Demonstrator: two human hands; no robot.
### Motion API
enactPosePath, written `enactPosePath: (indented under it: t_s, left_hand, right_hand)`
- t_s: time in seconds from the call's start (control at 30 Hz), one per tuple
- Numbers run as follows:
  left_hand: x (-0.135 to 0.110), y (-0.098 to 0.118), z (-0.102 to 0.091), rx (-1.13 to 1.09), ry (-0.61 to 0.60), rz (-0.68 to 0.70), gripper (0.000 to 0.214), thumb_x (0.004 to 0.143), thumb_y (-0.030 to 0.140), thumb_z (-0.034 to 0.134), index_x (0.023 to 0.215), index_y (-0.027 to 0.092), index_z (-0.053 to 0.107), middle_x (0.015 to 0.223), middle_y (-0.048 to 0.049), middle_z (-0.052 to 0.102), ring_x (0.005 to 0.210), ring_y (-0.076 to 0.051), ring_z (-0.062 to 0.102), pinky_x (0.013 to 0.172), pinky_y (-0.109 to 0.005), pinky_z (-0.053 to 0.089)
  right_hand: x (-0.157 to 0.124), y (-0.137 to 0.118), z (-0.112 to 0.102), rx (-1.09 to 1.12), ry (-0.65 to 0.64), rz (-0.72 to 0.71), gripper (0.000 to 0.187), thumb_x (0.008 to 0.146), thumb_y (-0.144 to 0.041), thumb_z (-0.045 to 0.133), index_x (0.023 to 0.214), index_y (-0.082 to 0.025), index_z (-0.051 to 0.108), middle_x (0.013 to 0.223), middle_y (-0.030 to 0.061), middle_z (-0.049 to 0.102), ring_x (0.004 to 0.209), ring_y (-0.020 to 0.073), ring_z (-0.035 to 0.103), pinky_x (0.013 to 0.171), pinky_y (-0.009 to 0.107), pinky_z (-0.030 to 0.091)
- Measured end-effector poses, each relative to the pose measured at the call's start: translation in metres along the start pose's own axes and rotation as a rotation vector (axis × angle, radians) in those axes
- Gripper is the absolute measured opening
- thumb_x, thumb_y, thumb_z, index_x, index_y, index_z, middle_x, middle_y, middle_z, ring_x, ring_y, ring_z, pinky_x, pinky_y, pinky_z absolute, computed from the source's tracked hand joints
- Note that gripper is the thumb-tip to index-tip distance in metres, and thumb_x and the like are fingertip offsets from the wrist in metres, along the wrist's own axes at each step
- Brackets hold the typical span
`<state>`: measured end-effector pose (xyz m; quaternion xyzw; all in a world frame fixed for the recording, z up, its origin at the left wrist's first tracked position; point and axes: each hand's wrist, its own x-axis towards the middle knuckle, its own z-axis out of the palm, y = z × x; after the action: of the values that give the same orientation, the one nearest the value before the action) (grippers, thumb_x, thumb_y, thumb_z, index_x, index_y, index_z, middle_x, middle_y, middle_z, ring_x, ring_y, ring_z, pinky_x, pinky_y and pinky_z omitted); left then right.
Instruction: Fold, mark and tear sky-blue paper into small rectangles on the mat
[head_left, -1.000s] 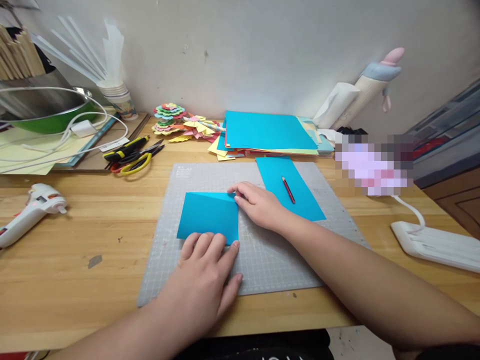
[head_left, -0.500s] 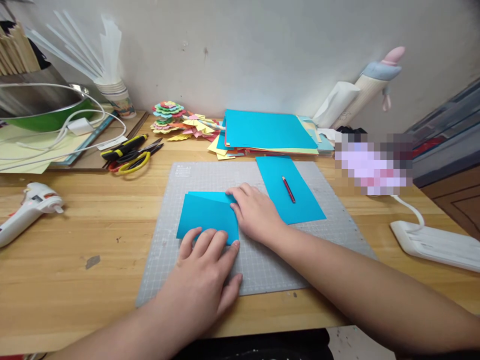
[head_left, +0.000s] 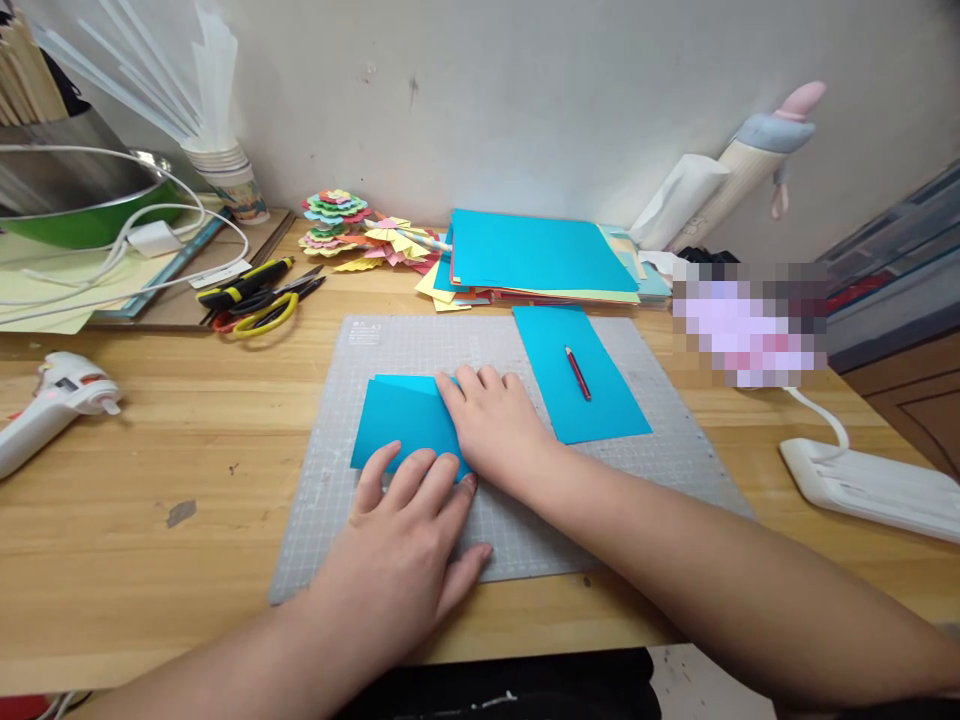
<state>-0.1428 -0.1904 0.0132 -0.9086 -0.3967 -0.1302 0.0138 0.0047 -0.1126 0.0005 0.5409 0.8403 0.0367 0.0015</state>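
Observation:
A folded sheet of blue paper [head_left: 405,422] lies on the grey cutting mat [head_left: 322,540], its two layers slightly out of line along the top edge. My left hand [head_left: 409,530] rests at the paper's lower edge, fingertips on it and thumb apart. Over the paper's right side lies my right hand [head_left: 495,415], its fingers stretched out and pressing down, hiding that edge. A second blue sheet [head_left: 544,350] is to the right, with a short dark red pencil [head_left: 578,373] on top of it.
A stack of coloured paper [head_left: 540,250] stands by the wall beside layered paper flowers [head_left: 334,220]. Scissors [head_left: 274,310] and a glue gun [head_left: 60,405] lie at left. Further back are a green bowl [head_left: 90,220] and paper cups [head_left: 236,185]. A white lamp base [head_left: 870,490] sits at right.
My right hand has shifted left and turned, now lying flatter over the right side of the folded paper. My left hand has stayed at the lower edge, its thumb slightly further out.

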Motion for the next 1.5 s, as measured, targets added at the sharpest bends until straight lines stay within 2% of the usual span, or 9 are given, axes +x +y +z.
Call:
enactPosePath:
  t_s: [0.23, 0.43, 0.77, 0.87, 1.0, 1.13, 1.2, 1.4, 1.5]
  left_hand:
    - [-0.001, 0.001, 0.000, 0.121, 0.068, -0.046, 0.025, 0.094, 0.020, 0.043, 0.093, 0.020, 0.068, 0.094, -0.0041, 0.067, 0.099, -0.024, 0.054, 0.100, -0.044, 0.025]
    - [-0.020, -0.016, -0.002, 0.239, 0.100, -0.052, 0.028, 0.094, 0.014, 0.040, 0.087, 0.017, 0.067, 0.085, -0.0046, 0.065, 0.092, -0.023, 0.055, 0.085, -0.040, 0.033]
    - [-0.057, -0.045, -0.011, 0.347, -0.017, -0.146, 0.032, 0.096, 0.021, 0.036, 0.091, 0.014, 0.066, 0.087, -0.0078, 0.063, 0.092, -0.026, 0.055, 0.081, -0.041, 0.037]
    - [-0.057, -0.049, -0.016, 0.308, -0.048, -0.173, 0.034, 0.097, 0.025, 0.033, 0.090, 0.016, 0.065, 0.085, -0.0075, 0.062, 0.089, -0.027, 0.054, 0.079, -0.042, 0.038]
    - [-0.042, -0.054, -0.024, 0.191, -0.105, -0.284, 0.038, 0.095, 0.034, 0.035, 0.071, 0.020, 0.060, 0.077, -0.0066, 0.057, 0.083, -0.028, 0.051, 0.080, -0.046, 0.038]
    - [-0.024, -0.062, -0.023, 0.100, -0.080, -0.326, 0.034, 0.093, 0.041, 0.041, 0.106, 0.019, 0.064, 0.105, -0.0104, 0.060, 0.102, -0.030, 0.052, 0.089, -0.048, 0.038]
    - [-0.019, -0.066, -0.019, 0.069, -0.092, -0.290, 0.036, 0.091, 0.043, 0.046, 0.120, 0.026, 0.060, 0.119, -0.0087, 0.058, 0.111, -0.030, 0.050, 0.095, -0.050, 0.036]
    - [-0.015, -0.068, -0.009, 0.050, -0.093, -0.251, 0.030, 0.090, 0.041, 0.050, 0.113, 0.030, 0.065, 0.125, -0.0056, 0.061, 0.119, -0.029, 0.050, 0.104, -0.052, 0.026]
    - [-0.017, -0.067, -0.005, 0.057, -0.084, -0.216, 0.031, 0.092, 0.037, 0.048, 0.119, 0.031, 0.062, 0.134, -0.0036, 0.059, 0.127, -0.028, 0.047, 0.109, -0.054, 0.018]
  right_hand:
    - [0.001, -0.003, -0.001, -0.006, -0.013, -0.015, 0.049, 0.092, -0.013, 0.033, 0.141, -0.012, 0.042, 0.125, 0.0183, 0.055, 0.102, 0.0318, 0.048, 0.073, 0.045, 0.038]
    - [-0.001, -0.002, -0.001, -0.031, -0.024, -0.005, 0.051, 0.092, -0.012, 0.033, 0.143, -0.013, 0.040, 0.126, 0.0169, 0.055, 0.102, 0.0304, 0.048, 0.074, 0.043, 0.038]
    - [-0.001, -0.002, -0.002, -0.057, -0.045, -0.012, 0.054, 0.090, -0.007, 0.032, 0.144, -0.012, 0.041, 0.122, 0.0158, 0.056, 0.097, 0.0306, 0.050, 0.072, 0.043, 0.038]
    - [-0.001, -0.002, -0.003, -0.054, -0.054, -0.013, 0.055, 0.089, -0.007, 0.032, 0.144, -0.012, 0.041, 0.121, 0.0157, 0.056, 0.096, 0.0310, 0.050, 0.071, 0.043, 0.038]
    - [-0.001, -0.002, -0.002, -0.044, -0.051, -0.018, 0.055, 0.089, -0.006, 0.033, 0.143, -0.011, 0.042, 0.121, 0.0165, 0.056, 0.096, 0.0314, 0.050, 0.071, 0.044, 0.038]
    - [-0.001, -0.001, 0.000, -0.014, -0.045, -0.025, 0.054, 0.089, -0.006, 0.034, 0.143, -0.012, 0.042, 0.122, 0.0178, 0.056, 0.097, 0.0323, 0.051, 0.072, 0.044, 0.039]
    - [-0.001, 0.003, 0.001, 0.053, -0.029, -0.016, 0.052, 0.090, -0.007, 0.036, 0.141, -0.013, 0.044, 0.121, 0.0172, 0.057, 0.097, 0.0320, 0.052, 0.074, 0.044, 0.039]
    - [0.009, 0.029, -0.001, 0.668, 0.038, 0.069, 0.023, 0.094, -0.015, 0.042, 0.103, -0.018, 0.063, 0.105, 0.0071, 0.062, 0.097, 0.0196, 0.056, 0.080, 0.032, 0.043]
    - [0.014, 0.034, -0.004, 0.713, -0.012, 0.070, 0.014, 0.092, -0.025, 0.050, 0.085, -0.018, 0.061, 0.097, 0.0052, 0.059, 0.087, 0.0180, 0.056, 0.073, 0.030, 0.042]
